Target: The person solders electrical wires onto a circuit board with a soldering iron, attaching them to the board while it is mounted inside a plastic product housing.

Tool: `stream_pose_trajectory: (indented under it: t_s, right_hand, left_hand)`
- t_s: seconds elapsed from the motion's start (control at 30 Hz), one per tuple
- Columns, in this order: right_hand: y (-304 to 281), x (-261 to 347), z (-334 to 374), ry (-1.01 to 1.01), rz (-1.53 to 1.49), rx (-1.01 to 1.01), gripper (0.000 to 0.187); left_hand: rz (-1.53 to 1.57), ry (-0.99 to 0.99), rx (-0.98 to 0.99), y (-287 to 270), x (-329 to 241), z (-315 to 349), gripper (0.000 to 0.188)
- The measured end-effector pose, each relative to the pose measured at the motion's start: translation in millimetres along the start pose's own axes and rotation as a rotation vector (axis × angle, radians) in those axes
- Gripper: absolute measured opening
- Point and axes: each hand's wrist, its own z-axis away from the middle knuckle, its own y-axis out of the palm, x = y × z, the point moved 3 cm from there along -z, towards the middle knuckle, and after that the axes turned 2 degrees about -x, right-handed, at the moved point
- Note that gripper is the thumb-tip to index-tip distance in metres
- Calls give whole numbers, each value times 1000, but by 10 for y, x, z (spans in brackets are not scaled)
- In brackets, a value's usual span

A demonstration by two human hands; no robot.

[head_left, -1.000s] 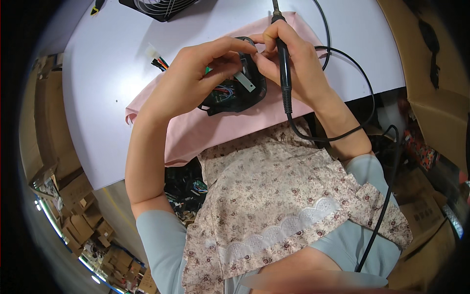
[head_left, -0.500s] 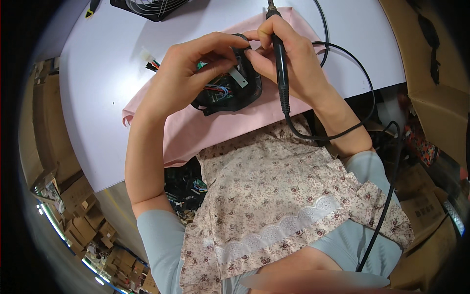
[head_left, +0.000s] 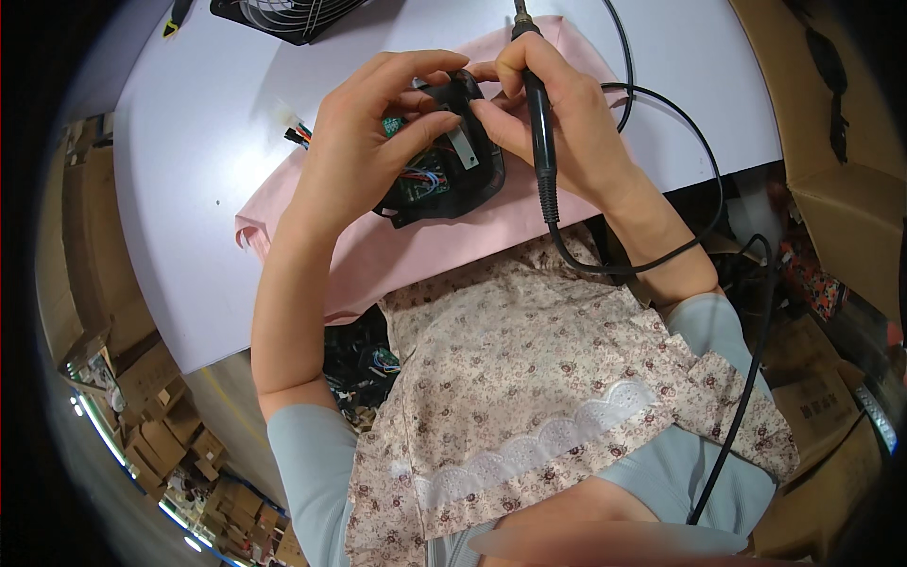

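A black plastic housing (head_left: 489,173) lies tilted on a pink cloth, with a green circuit board (head_left: 427,183), thin coloured wires and a flat metal strip (head_left: 463,148) inside. Over its left side is my left hand (head_left: 354,132), thumb and index finger apart, the thumb tip close to the strip. Some of that hand's other fingers are partly hidden behind the thumb. My right hand (head_left: 576,118) grips a black-handled soldering iron (head_left: 540,123), its tip pointing up and away from the housing. Thumb and fingertips of this hand also rest at the housing's upper right edge.
Under the work, the pink cloth (head_left: 378,269) covers part of a white table (head_left: 203,274). A fan with a wire guard (head_left: 293,14) stands at the far edge. The iron's black cable (head_left: 694,123) loops over my right forearm. Cardboard boxes (head_left: 846,217) stand at the right.
My left index finger has lifted off the housing's upper edge, and the gap to the thumb has widened. My left forearm has shifted slightly right. The right hand stays nearly still.
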Motion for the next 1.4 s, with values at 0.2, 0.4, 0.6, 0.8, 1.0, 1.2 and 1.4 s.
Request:
stream_pose_trajectory:
  t_s: [0.2,0.4,0.6,0.8,1.0,1.2,1.4]
  right_hand:
    - [-5,1,5,37,3,20,28]
    - [-9,-17,8,36,-2,15,28]
    - [-12,4,4,42,-6,13,28]
    - [1,-1,10,96,-26,27,27]
    - [5,-49,-13,146,-49,18,28]
    - [-54,141,-193,41,197,111,27]
    - [-120,6,-399,37,-223,20,11]
  left_hand:
    - [80,-76,-57,43,74,11,45]
    - [95,-130,-74,67,112,15,39]
    - [83,-36,-102,75,125,24,38]
    - [-4,-33,-131,86,123,48,28]
    - [-264,375,-115,111,69,212,22]
    - [-372,421,-32,58,117,381,54]
    - [-541,345,-63,128,84,397,69]
